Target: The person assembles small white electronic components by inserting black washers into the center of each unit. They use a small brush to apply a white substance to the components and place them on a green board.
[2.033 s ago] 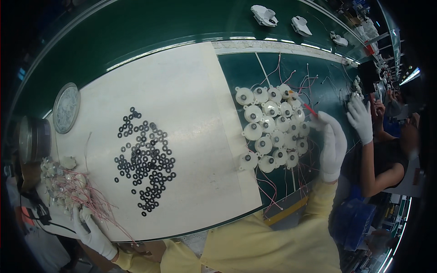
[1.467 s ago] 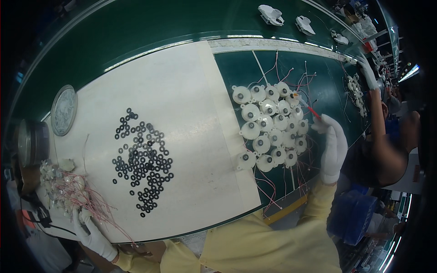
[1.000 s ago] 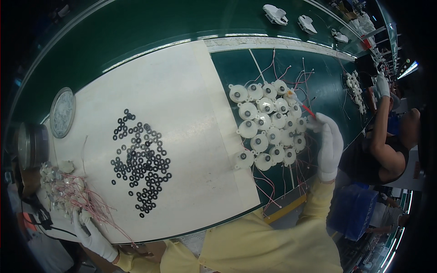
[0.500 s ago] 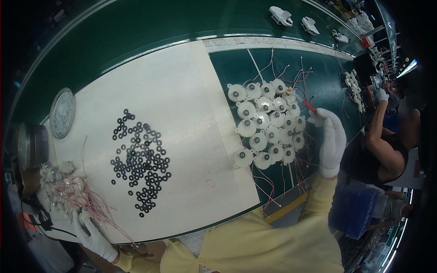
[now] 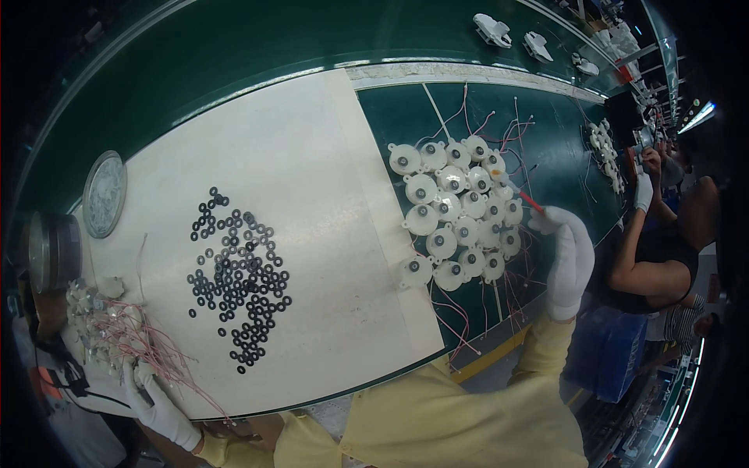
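My gloved right hand (image 5: pixel 563 249) is closed round the red handle of a small brush (image 5: pixel 530 201). Its pale tip reaches over the far right part of a cluster of round white housings (image 5: pixel 422 219), most with a dark stub at the centre. Pink and red wires run out from the cluster's edges. At the lower left, my gloved left hand (image 5: pixel 162 407) lies against the near side of a heap of small whitish wired parts (image 5: pixel 109 318), its fingers apart. Whether the fingertips touch a part is hard to make out.
Many black rings (image 5: pixel 242 281) lie scattered on the white sheet (image 5: pixel 335 195). A round clear lid or dish (image 5: pixel 104 195) and a round tin (image 5: pixel 56 251) stand at the left. White parts (image 5: pixel 493 30) sit on the far green surface. A co-worker (image 5: pixel 663 257) works at the right.
My right hand and the brush have moved a little nearer to me, and the tip has shifted to a nearer housing. The co-worker's arms have moved. My left hand stays put.
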Motion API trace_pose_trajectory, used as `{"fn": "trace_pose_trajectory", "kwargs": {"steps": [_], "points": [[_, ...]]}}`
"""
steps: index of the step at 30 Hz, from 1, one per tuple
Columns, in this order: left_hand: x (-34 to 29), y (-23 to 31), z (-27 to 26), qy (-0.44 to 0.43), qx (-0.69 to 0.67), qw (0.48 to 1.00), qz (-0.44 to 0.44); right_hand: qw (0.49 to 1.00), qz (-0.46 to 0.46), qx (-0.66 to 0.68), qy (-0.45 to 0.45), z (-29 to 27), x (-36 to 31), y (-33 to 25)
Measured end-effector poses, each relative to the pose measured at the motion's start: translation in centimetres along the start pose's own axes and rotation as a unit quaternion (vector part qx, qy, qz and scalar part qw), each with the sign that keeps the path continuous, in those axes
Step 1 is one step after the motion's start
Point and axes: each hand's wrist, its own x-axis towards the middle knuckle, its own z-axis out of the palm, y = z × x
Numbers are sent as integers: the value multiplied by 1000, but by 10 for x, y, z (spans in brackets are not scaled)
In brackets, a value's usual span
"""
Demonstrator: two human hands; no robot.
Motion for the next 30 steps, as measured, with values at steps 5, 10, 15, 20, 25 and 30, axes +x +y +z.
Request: {"fn": "trace_pose_trajectory", "kwargs": {"steps": [5,10,15,20,25,30], "points": [[0,6,1,2,20,1000,6,1000,-11,6,-17,8,-2,-1],[0,7,1,4,37,999,14,1000,-11,-7,-25,10,-6,-1],[0,8,1,4,53,998,15,1000,3,0,-30,10,-14,3],[0,8,2,5,36,999,18,999,-3,3,-40,7,-18,4],[1,9,2,3,31,999,24,999,-17,-2,-37,1,-20,4],[-1,10,2,6,46,999,26,999,-23,0,-23,0,-21,5]]}}
